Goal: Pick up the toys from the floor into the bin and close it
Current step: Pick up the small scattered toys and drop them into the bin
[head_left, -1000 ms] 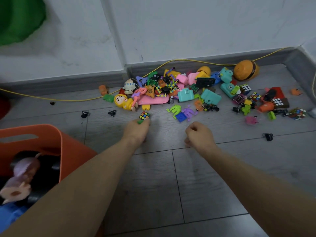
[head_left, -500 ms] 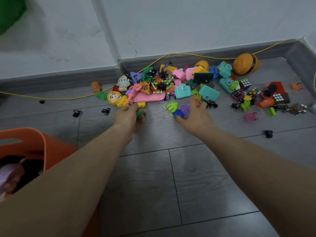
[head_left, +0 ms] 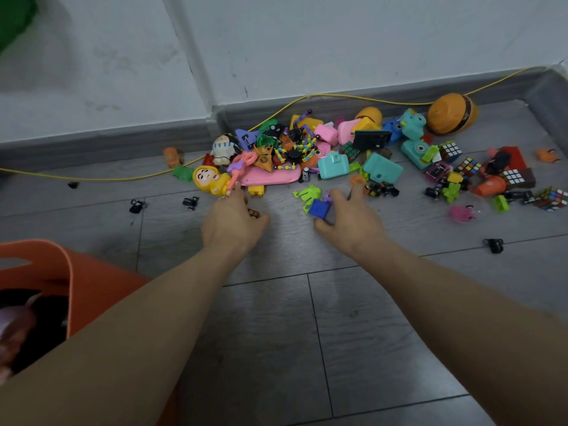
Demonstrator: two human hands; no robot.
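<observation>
Your left hand [head_left: 233, 221] curls around a small multicoloured cube toy [head_left: 254, 213]; your right hand [head_left: 347, 219] grasps a blue plastic block [head_left: 319, 208], gathering two at once. The orange plastic bin [head_left: 73, 278] waits beside your left arm.

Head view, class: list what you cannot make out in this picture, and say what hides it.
- Orange bin: cut off by the left edge; contents dark and blurred, and no lid shows.
- Small toy under the left hand: mostly covered by the fingers, only a corner shows.
- Blue toy at the right hand: the grip is hidden by the hand's back.
- Green shape, top left: cropped, unidentifiable.
</observation>
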